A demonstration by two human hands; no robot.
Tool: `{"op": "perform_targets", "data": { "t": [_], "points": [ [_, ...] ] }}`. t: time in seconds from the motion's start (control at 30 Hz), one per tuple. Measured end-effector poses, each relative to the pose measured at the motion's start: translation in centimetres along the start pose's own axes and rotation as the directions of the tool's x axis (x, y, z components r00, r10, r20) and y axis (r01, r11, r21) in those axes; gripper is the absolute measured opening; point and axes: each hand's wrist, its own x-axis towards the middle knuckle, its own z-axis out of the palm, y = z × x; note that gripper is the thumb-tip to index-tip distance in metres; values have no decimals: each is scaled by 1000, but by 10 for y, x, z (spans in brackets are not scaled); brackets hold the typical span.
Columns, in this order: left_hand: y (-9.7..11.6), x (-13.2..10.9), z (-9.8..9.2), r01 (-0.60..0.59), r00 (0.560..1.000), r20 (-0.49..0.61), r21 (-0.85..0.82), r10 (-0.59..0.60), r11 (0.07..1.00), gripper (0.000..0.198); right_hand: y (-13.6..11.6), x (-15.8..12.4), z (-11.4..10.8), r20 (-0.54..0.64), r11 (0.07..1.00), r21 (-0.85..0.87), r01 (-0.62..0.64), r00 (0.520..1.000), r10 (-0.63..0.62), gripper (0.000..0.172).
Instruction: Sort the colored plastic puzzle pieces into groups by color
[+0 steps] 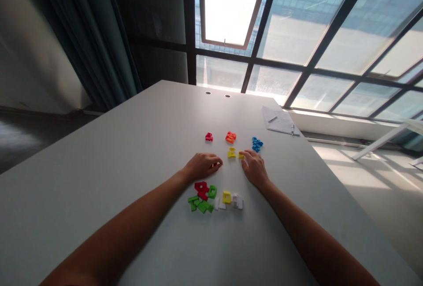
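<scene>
Right hand [254, 169] on a small yellow plastic piece [241, 155], fingers touching it, grip unclear; left hand [202, 166] lies relaxed and empty above plastic pieces [202, 198] grouped by colour.

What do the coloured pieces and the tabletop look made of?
The yellow piece at the right hand and the green pieces look like plastic: opaque saturated colour, crisp edges, little sheen. Moulded or 3D-printed, can't tell. The tabletop looks like matte pale-grey laminate, smooth with soft glare, though it could be painted.

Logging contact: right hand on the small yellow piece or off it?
On it: the right hand has its fingertips against the yellow plastic piece.
</scene>
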Motion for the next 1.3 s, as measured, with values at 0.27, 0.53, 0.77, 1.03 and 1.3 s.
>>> {"op": "perform_targets", "data": {
  "t": [0.27,0.53,0.77,1.03,1.3],
  "points": [
    [0,0,0,17,1000,-3,1,-17,1000,22,-6,2,-3,9,991,131,5,1000,-6,62],
    [3,1,-4,33,999,19,-8,-33,999,20,-41,-1,-32,225,862,431,267,893,-389,9],
    [3,2,-3,39,999,9,15,-40,999,20,-57,-3,-36,375,847,441,295,797,-473,11],
    [2,2,-2,38,999,7,13,-38,999,20,-53,-1,-35,405,834,485,264,777,-482,27],
    [0,1,-2,31,999,9,17,-31,999,19,-52,1,-36,444,833,507,219,763,-470,36]
  ]
}}
